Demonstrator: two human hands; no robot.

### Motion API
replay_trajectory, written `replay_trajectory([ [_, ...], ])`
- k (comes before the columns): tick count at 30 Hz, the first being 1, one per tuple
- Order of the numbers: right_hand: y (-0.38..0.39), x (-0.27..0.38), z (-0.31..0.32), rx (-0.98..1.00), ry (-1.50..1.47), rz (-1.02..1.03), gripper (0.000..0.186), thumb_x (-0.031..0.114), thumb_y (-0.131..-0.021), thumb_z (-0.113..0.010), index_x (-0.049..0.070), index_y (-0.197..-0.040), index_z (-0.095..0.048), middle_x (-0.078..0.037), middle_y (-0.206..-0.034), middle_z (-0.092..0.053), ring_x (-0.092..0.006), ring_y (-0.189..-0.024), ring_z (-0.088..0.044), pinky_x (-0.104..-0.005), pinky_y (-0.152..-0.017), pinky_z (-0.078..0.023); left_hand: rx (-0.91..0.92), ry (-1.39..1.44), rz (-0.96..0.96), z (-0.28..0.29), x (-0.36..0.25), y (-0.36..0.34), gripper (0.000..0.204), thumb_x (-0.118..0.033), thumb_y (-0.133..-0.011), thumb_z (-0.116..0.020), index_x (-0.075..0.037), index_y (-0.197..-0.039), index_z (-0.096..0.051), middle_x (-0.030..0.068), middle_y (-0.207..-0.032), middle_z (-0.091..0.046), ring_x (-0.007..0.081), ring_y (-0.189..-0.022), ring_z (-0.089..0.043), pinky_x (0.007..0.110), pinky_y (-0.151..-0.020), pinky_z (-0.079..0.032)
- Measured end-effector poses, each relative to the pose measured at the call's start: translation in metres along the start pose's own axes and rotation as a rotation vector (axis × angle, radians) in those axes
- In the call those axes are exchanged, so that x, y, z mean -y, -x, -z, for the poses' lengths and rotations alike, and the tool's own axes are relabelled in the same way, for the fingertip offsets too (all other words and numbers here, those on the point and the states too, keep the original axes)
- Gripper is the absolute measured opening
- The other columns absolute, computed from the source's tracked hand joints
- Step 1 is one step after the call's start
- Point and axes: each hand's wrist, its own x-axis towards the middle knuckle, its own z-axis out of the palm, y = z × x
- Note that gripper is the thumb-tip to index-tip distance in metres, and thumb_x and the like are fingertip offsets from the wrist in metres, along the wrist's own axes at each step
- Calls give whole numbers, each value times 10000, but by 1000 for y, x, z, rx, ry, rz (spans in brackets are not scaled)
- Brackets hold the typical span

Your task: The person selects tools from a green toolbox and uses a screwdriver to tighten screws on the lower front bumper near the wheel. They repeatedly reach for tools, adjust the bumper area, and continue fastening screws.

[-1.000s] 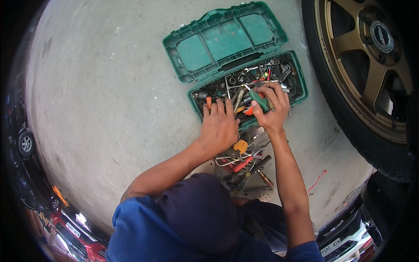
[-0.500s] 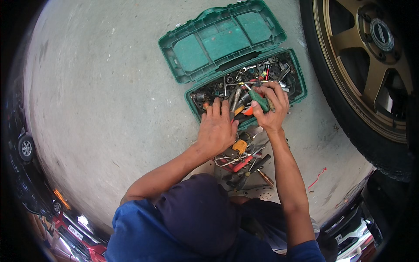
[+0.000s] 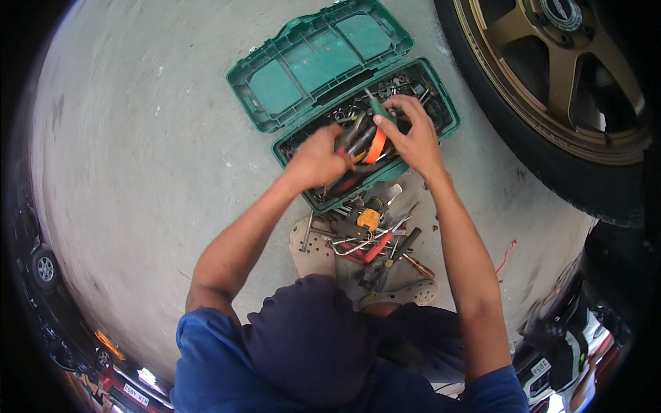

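Fingers of the left hand [image 3: 318, 162] are curled around a bundle of metal hand tools [image 3: 358, 134] inside the green plastic toolbox [image 3: 441, 103], clamped on their handles. The right hand [image 3: 412, 138] is held over the same tray with fingers spread and slightly bent; its fingertips touch a green-handled screwdriver [image 3: 377, 110], but whether they pinch it cannot be told. An orange-handled tool [image 3: 375, 146] lies between the two hands, inside the toolbox.

The toolbox is rectangular, with a ribbed hinged lid [image 3: 320, 62] folded open on its far side. It rests on rough grey concrete floor [image 3: 138, 138]. Near side of the toolbox: a loose pile of pliers, wrenches and screwdrivers [image 3: 375, 237], with red, yellow and black grips, lying partly on a tan perforated clog [image 3: 311, 248]. Right of the toolbox: a black tyre on a bronze spoked wheel [image 3: 571, 62].

Compared with the earlier frame, the left hand, then flat on the tray, is now closed on tools, and the right hand has shifted farther into the toolbox.
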Motion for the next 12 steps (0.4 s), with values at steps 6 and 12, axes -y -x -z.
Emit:
replay_trajectory([
  [6,-21,22,12,-101,39,-63,414,307,-954,-774,55,-1270,-683,-174,-1290,-642,-357,-1204,-656,-427,-989,-527,-22,-267,-193,43,-42,-42,386,-138,-867,-717,22,-1218,-704,273,-1103,-742,440,-1072,-713,494,-904,-550],
  [12,31,3,20,-32,69,23,349,200,-912,-787,95,-1238,-719,-166,-1308,-649,-299,-1192,-676,-410,-1049,-504,-10,-305,-281,58,-39,-58,424,-160,-872,-746,-6,-1266,-714,278,-1089,-749,409,-1070,-729,461,-941,-555],
])
